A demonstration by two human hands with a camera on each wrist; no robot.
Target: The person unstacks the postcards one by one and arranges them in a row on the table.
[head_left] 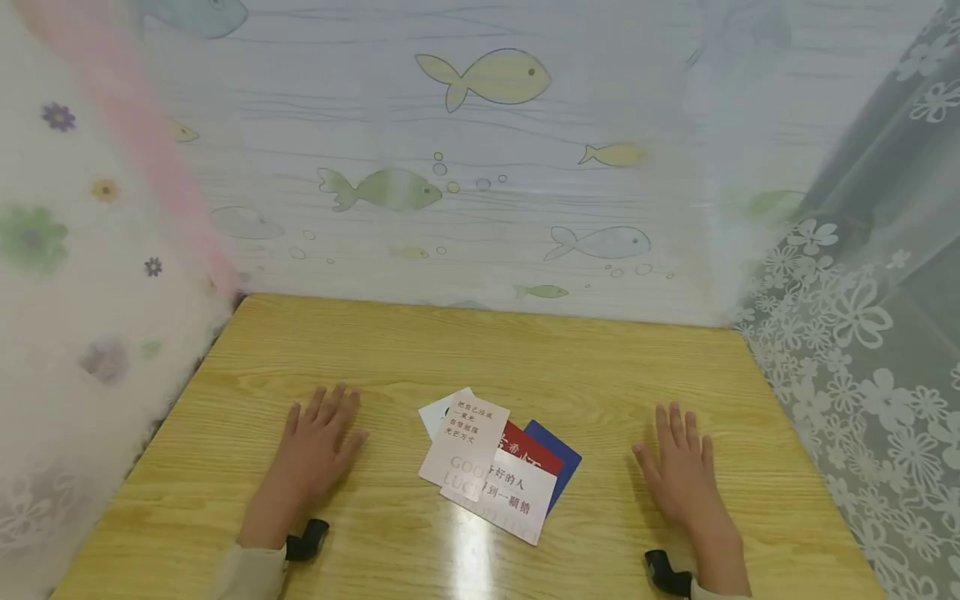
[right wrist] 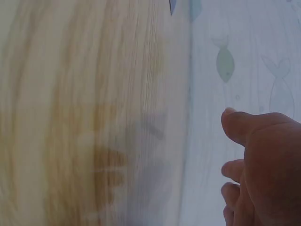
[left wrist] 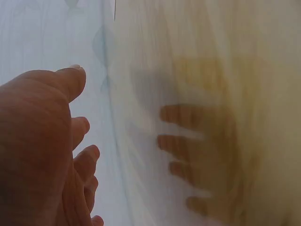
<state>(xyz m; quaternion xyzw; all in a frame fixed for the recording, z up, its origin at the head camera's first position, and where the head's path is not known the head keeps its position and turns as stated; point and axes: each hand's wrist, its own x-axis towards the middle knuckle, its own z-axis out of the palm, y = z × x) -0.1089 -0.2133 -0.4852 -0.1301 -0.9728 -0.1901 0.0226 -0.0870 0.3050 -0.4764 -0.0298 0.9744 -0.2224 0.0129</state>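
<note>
In the head view, five overlapping cards lie fanned in the middle of the wooden tabletop [head_left: 517, 350]: a white card [head_left: 433, 417] at the left, a pale pink card [head_left: 465, 442] printed with characters over it, a red card [head_left: 551, 462] and a blue card [head_left: 567, 467] to the right, and another printed card [head_left: 517, 517] nearest the person. The left hand [head_left: 318, 450] is to one side of them, the right hand [head_left: 684, 475] to the other, both apart from the cards, palms down, fingers extended and thumbs out wide. The left wrist view shows thumb and fingertips beside their blurred reflection; the right wrist view shows the thumb and some fingers, partly cropped.
</note>
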